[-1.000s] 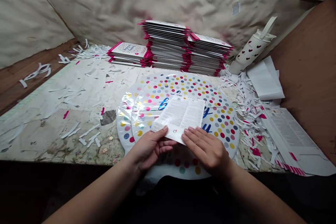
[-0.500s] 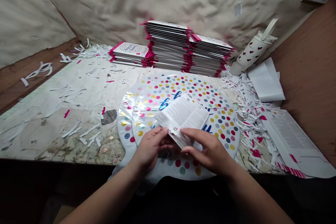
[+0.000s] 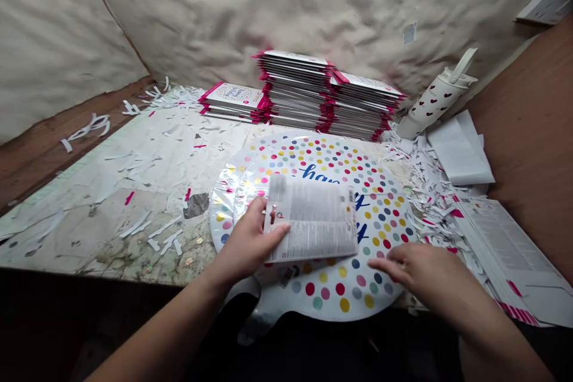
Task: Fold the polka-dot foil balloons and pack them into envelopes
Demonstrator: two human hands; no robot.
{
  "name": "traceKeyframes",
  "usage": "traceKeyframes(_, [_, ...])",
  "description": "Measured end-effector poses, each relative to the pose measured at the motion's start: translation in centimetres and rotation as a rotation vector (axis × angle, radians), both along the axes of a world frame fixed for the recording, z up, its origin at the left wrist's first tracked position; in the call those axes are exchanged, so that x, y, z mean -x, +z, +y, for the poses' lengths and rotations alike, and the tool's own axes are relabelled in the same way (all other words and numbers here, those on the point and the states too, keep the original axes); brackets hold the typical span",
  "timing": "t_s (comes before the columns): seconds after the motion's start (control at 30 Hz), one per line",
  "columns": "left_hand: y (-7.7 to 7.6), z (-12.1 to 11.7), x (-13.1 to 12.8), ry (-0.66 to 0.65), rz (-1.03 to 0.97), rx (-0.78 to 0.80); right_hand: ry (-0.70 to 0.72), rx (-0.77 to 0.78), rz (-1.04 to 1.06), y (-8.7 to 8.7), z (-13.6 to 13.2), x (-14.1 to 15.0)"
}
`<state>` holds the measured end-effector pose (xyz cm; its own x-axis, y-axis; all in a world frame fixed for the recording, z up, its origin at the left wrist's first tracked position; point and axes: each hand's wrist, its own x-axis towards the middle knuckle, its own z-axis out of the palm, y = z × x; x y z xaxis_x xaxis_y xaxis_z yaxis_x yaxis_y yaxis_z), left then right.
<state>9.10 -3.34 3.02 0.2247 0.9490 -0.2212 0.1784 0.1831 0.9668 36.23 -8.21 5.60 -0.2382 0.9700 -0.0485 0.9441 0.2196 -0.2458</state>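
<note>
My left hand [image 3: 250,245] is closed on the left edge of a folded printed card sleeve [image 3: 316,215], thumb on top. The sleeve's text side faces up, turned sideways, with a hang hole near my thumb. Under it lie flat foil balloons [image 3: 389,209] with coloured dots and blue lettering, partly covered by the sleeve. My right hand [image 3: 425,274] is apart from the sleeve, over the balloons' lower right edge. Its thumb stretches left, the fingers are loosely bent, and nothing shows in it.
Stacks of pink-edged packets [image 3: 295,92] stand along the back wall. To the right are a heart-patterned tumbler [image 3: 432,104], folded white paper [image 3: 463,149], shredded paper strips [image 3: 425,191] and a fanned pile of flat printed cards [image 3: 505,245]. More strips [image 3: 179,95] litter the left side.
The card sleeve has turned from upright to sideways, held by my left hand alone. My right hand has let go of it and moved right. The view has shifted slightly.
</note>
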Motion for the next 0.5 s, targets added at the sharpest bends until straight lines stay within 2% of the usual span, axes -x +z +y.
traceKeyframes(0.07, [2.3,-0.2,-0.3,-0.171,0.215,-0.167,-0.106,-0.264,0.035,0.9,0.4,-0.3])
traceKeyframes(0.1, [3.5,-0.3,-0.7,-0.292,0.282,-0.252,-0.09,-0.355,0.134,1.4,0.7,0.0])
traceKeyframes(0.13, [4.7,-0.5,-1.0,-0.42,0.325,-0.33,-0.041,-0.375,0.259,2.0,1.1,0.6])
traceKeyframes(0.17, [5.6,-0.7,-1.3,-0.525,0.344,-0.396,0.018,-0.325,0.397,2.5,1.5,1.3])
traceKeyframes(0.2, [6.3,-0.8,-1.4,-0.577,0.333,-0.447,0.066,-0.239,0.545,3.1,1.9,2.1])
traceKeyframes(0.23, [6.7,-0.9,-1.4,-0.568,0.293,-0.474,0.085,-0.158,0.708,3.5,2.4,2.8])
traceKeyframes(0.3, [6.6,-0.9,-0.9,-0.398,0.152,-0.494,0.03,-0.105,1.06,4.0,3.2,4.2])
traceKeyframes(0.4, [5.2,-0.7,1.2,-0.131,-0.004,-0.576,-0.096,-0.165,1.445,3.5,4.9,5.5])
traceKeyframes(0.43, [4.8,-0.5,2.3,-0.052,0.007,-0.671,-0.086,-0.139,1.502,3.1,5.5,5.7])
traceKeyframes(0.5, [4.7,0.6,5.2,0.183,0.17,-0.961,-0.03,-0.081,1.536,2.2,6.7,5.5])
